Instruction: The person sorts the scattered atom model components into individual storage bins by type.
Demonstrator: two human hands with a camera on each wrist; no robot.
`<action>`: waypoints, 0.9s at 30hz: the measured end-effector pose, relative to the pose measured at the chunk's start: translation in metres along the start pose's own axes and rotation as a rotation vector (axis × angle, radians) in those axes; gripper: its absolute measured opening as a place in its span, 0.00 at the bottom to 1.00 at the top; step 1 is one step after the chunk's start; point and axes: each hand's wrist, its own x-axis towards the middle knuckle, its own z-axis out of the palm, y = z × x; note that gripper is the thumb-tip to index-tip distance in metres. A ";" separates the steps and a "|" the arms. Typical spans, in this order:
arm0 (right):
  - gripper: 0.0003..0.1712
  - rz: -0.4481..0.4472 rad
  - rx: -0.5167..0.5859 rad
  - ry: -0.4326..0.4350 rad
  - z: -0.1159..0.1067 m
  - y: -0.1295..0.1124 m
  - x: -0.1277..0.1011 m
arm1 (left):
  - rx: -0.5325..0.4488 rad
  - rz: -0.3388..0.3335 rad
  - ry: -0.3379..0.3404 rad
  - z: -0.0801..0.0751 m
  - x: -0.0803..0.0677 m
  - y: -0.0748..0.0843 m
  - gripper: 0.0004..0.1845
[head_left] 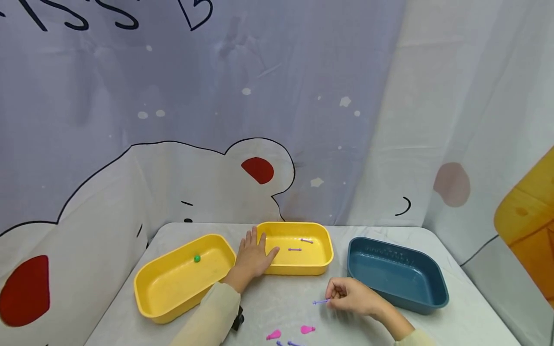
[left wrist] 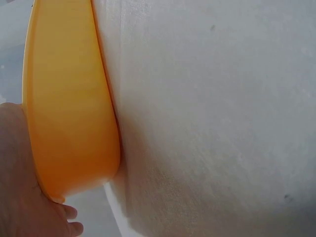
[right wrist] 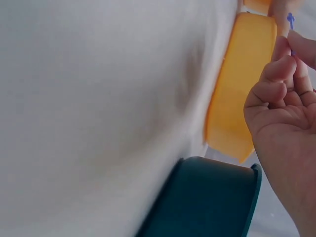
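Observation:
My right hand (head_left: 356, 299) pinches a small purple plastic stick with knobbed ends (head_left: 321, 302) between thumb and fingertips, above the table in front of the bins. The same purple stick (right wrist: 291, 20) shows at the top of the right wrist view. My left hand (head_left: 253, 259) rests with spread, mostly straight fingers on the left rim of the middle yellow bin (head_left: 298, 270). Inside that bin lie two purple sticks (head_left: 295, 249), apart from each other. On the table near me are two pink bulb-shaped pieces (head_left: 308, 329) and two more purple sticks (head_left: 294, 343), partly cut off.
A second yellow bin (head_left: 173, 312) stands at the left with a small green ball (head_left: 196, 258) in it. To the right is a dark teal bin (head_left: 398, 274). A black object (head_left: 237, 319) shows by the left sleeve. A printed cloth hangs behind the white table (head_left: 277, 293).

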 end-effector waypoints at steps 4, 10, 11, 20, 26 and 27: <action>0.07 0.030 0.015 0.058 -0.003 -0.005 0.004 | -0.011 0.003 -0.003 0.000 -0.003 0.000 0.44; 0.08 0.067 0.019 0.161 -0.010 -0.012 0.014 | -0.017 -0.002 -0.004 0.002 -0.004 -0.002 0.44; 0.08 0.073 0.018 0.178 -0.011 -0.013 0.015 | -0.018 0.000 -0.002 0.002 -0.003 -0.002 0.44; 0.10 0.098 0.023 0.279 -0.019 -0.019 0.031 | -0.017 -0.004 0.001 0.002 -0.003 0.000 0.45; 0.12 0.155 0.025 0.371 -0.023 -0.025 0.041 | -0.027 -0.012 0.008 0.000 -0.002 0.001 0.45; 0.12 0.162 0.025 0.383 -0.023 -0.025 0.043 | -0.027 -0.011 0.009 0.000 -0.002 0.001 0.45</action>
